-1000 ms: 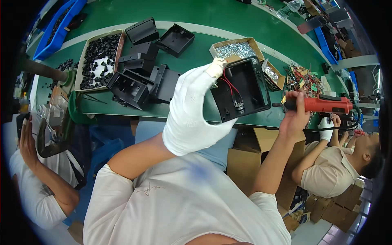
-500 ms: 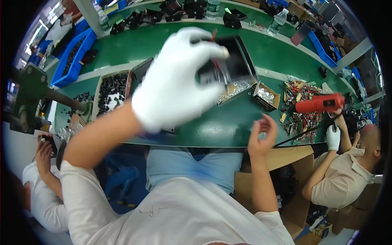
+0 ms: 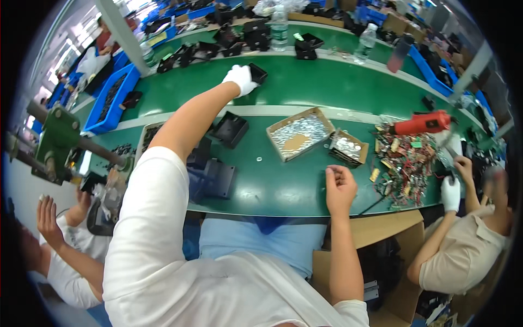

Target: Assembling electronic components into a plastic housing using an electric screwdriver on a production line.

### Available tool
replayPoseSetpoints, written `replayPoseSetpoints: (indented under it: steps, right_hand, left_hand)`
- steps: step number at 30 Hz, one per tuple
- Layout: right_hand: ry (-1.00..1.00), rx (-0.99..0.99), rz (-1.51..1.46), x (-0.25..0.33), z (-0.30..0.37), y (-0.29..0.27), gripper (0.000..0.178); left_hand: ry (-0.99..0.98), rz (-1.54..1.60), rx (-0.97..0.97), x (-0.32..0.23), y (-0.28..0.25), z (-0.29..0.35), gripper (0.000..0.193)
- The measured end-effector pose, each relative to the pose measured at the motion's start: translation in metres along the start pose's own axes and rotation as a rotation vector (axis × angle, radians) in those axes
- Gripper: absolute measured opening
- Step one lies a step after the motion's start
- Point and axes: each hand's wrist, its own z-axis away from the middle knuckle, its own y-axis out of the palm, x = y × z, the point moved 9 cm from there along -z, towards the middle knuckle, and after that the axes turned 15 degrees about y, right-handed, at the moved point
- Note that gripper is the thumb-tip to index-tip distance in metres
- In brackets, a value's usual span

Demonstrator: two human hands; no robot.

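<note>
Two hands are seen over a green worktop (image 3: 283,185). The left hand (image 3: 239,79), in a white glove, is stretched far out toward twelve o'clock, and its grip is closed on the edge of a black plastic housing (image 3: 257,72), which rests on the far green belt just beyond a pale dividing strip. The right hand (image 3: 339,188) is bare and is held low at about five o'clock from the housing, near the front edge of the worktop; its fingers are curled loosely inward, and whether anything small is pinched in that grip cannot be told.

Between the two hands an open cardboard box of small silvery parts (image 3: 299,133) is set, and a smaller box of round metal pieces (image 3: 347,148) is placed just beside it at three o'clock. A heap of wired circuit boards (image 3: 406,163) is spread farther toward three o'clock, with a red power screwdriver (image 3: 422,123) lying at its far edge. More black housings (image 3: 229,129) are gathered at nine o'clock from the cardboard box. Blue bins (image 3: 111,101) are lined along the far left, and clear bottles (image 3: 279,24) are stood at the far side. Other people are seated at the left and right edges.
</note>
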Motion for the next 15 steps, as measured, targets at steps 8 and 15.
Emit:
replayPoseSetpoints:
  steps: [8,15]
  right_hand:
    - [0.029,-0.007,-0.04,-0.003,-0.007,-0.006,0.008]
    - [-0.012,0.019,-0.013,-0.001,-0.005,0.005,0.008]
  left_hand:
    - [0.097,-0.05,0.535,0.009,-0.074,0.07,0.058]
    - [0.073,0.047,0.287,0.086,-0.064,0.146,0.044]
